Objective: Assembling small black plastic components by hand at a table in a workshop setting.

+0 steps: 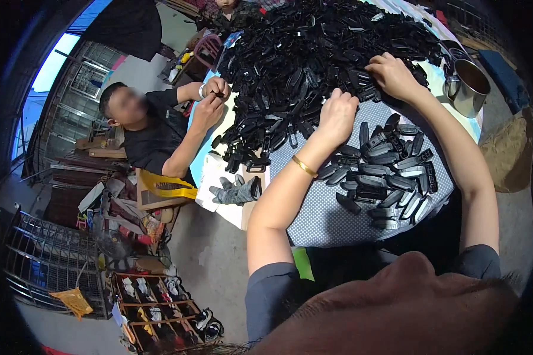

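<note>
A big heap of black plastic parts (pixel 302 59) covers the far side of the table. My left hand (pixel 339 115), with a gold bangle on its wrist, is at the near edge of the heap. Its fingers are curled together, and what they grip, if anything, is hidden. Farther right, my right hand (pixel 395 77) reaches into the heap with bent, closed fingers. Its fingertips meet the dark parts, and I cannot make out which piece they hold. Between my forearms lies a smaller group of black and grey oblong plastic pieces (pixel 388 168) on the patterned tablecloth (pixel 320 216).
A metal mug (pixel 471 89) stands at the table's right edge. Grey gloves (pixel 236 190) lie at the left edge. Across on the left, a co-worker (pixel 154 118) handles a small dark part. A shoe rack (pixel 160 313) and a metal cage (pixel 50 260) stand at lower left.
</note>
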Demonstrator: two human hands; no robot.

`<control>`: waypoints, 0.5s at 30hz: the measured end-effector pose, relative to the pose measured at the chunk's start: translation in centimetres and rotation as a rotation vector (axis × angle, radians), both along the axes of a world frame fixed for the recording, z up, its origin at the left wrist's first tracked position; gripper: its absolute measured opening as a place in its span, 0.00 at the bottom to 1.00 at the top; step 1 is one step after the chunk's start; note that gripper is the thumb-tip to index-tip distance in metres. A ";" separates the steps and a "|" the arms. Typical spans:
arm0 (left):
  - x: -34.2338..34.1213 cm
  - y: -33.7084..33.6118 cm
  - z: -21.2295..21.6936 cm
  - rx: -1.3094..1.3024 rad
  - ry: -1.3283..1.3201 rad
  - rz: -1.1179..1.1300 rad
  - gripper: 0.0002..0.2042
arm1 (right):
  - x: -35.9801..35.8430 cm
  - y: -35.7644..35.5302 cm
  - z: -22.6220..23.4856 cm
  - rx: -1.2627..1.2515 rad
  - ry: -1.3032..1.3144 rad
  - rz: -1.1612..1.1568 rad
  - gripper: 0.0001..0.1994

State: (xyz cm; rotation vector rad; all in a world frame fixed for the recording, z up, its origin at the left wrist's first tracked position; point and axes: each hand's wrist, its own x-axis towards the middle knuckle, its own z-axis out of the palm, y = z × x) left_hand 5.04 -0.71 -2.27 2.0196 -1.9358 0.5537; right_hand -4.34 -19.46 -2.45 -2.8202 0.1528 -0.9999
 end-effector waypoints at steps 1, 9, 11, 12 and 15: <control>-0.2 -0.1 0.0 -0.050 -0.003 0.002 0.05 | -0.1 -0.6 -0.1 -0.022 -0.021 0.012 0.10; 0.0 0.7 -0.3 -0.120 0.210 -0.081 0.10 | 3.7 -1.8 0.8 0.076 -0.229 -0.092 0.12; -0.2 0.6 0.0 -0.131 0.242 -0.160 0.11 | 5.2 -1.8 1.4 0.161 -0.094 -0.126 0.13; -0.4 0.6 0.0 -0.131 0.245 -0.162 0.11 | 5.7 -1.8 1.6 0.244 0.041 -0.160 0.15; -0.7 0.7 0.1 -0.152 0.249 -0.170 0.13 | 6.7 -0.9 2.0 0.349 0.078 -0.079 0.19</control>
